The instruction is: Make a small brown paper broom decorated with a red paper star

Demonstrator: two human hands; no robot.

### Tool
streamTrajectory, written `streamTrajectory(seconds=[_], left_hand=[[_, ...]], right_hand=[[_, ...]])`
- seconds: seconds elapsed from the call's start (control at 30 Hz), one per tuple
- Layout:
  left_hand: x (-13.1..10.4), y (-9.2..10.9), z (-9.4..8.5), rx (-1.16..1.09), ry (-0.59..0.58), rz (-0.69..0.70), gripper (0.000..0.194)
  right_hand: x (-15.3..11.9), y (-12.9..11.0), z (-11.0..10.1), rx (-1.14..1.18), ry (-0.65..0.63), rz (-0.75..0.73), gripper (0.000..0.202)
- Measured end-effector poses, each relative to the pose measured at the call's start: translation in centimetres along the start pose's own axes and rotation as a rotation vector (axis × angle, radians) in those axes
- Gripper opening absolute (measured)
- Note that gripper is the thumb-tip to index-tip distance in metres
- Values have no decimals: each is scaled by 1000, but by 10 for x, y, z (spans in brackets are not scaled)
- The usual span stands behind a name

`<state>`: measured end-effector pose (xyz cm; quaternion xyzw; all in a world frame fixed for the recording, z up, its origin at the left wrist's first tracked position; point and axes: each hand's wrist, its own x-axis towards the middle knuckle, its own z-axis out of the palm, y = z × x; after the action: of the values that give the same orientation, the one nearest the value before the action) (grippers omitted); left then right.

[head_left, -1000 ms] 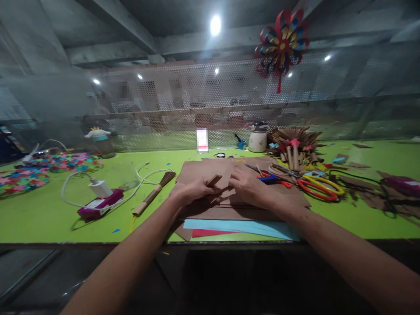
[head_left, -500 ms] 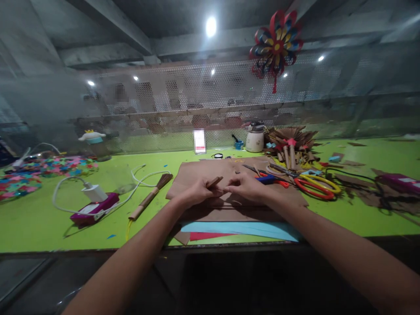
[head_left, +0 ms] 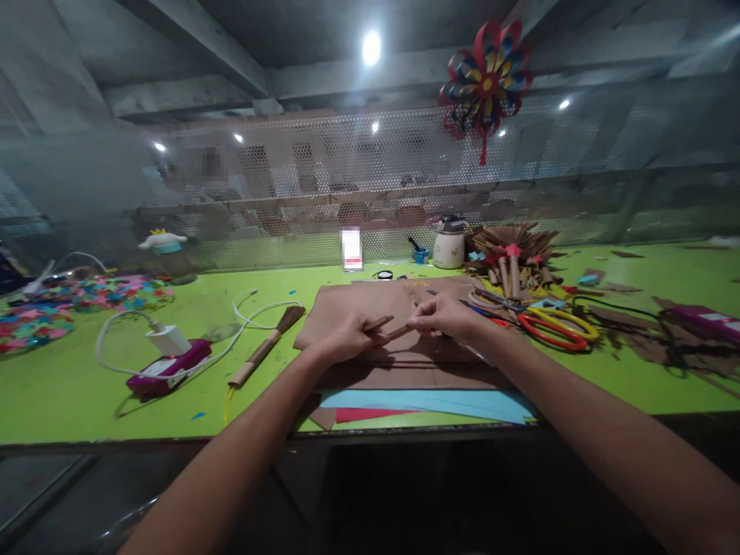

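One narrow, folded piece of brown paper (head_left: 378, 323) pokes out from the left hand (head_left: 350, 339), pinched between thumb and fingers above a stack of brown paper sheets (head_left: 347, 302). It looks flat, stiff and layered. A thin strip (head_left: 398, 332) runs just below it to the right hand (head_left: 442, 316), whose fingertips are drawn together on its far end; whether strip and folded piece are joined, I cannot tell.

The right hand and wrist partly hide a pair of scissors with blue and orange handles (head_left: 496, 319). Bigger scissors with red and yellow handles (head_left: 552, 331) lie just beyond, crowding the right side of the stack. Pale blue paper (head_left: 428, 401) and red paper (head_left: 370, 415) lie along the near edge. Left of the stack are a tied paper bundle (head_left: 267, 348) and a purple power strip (head_left: 167, 373) with a white charger (head_left: 169, 340). Behind stand a phone (head_left: 351, 249) and a bottle (head_left: 449, 247).
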<state>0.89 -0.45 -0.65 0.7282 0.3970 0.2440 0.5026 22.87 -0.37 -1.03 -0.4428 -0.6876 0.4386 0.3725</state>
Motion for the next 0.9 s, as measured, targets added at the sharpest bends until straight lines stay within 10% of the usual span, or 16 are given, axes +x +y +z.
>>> streamTrajectory(seconds=[0.37, 0.63, 0.9], left_hand=[[-12, 14, -15, 180, 17, 40, 32], [-16, 19, -9, -156, -176, 108, 28], [-16, 18, -4, -140, -313, 91, 31]], right_hand=[[-8, -15, -16, 378, -127, 22, 29], [-13, -24, 5, 373, -395, -303, 30], [-17, -28, 17, 263, -242, -370, 18]])
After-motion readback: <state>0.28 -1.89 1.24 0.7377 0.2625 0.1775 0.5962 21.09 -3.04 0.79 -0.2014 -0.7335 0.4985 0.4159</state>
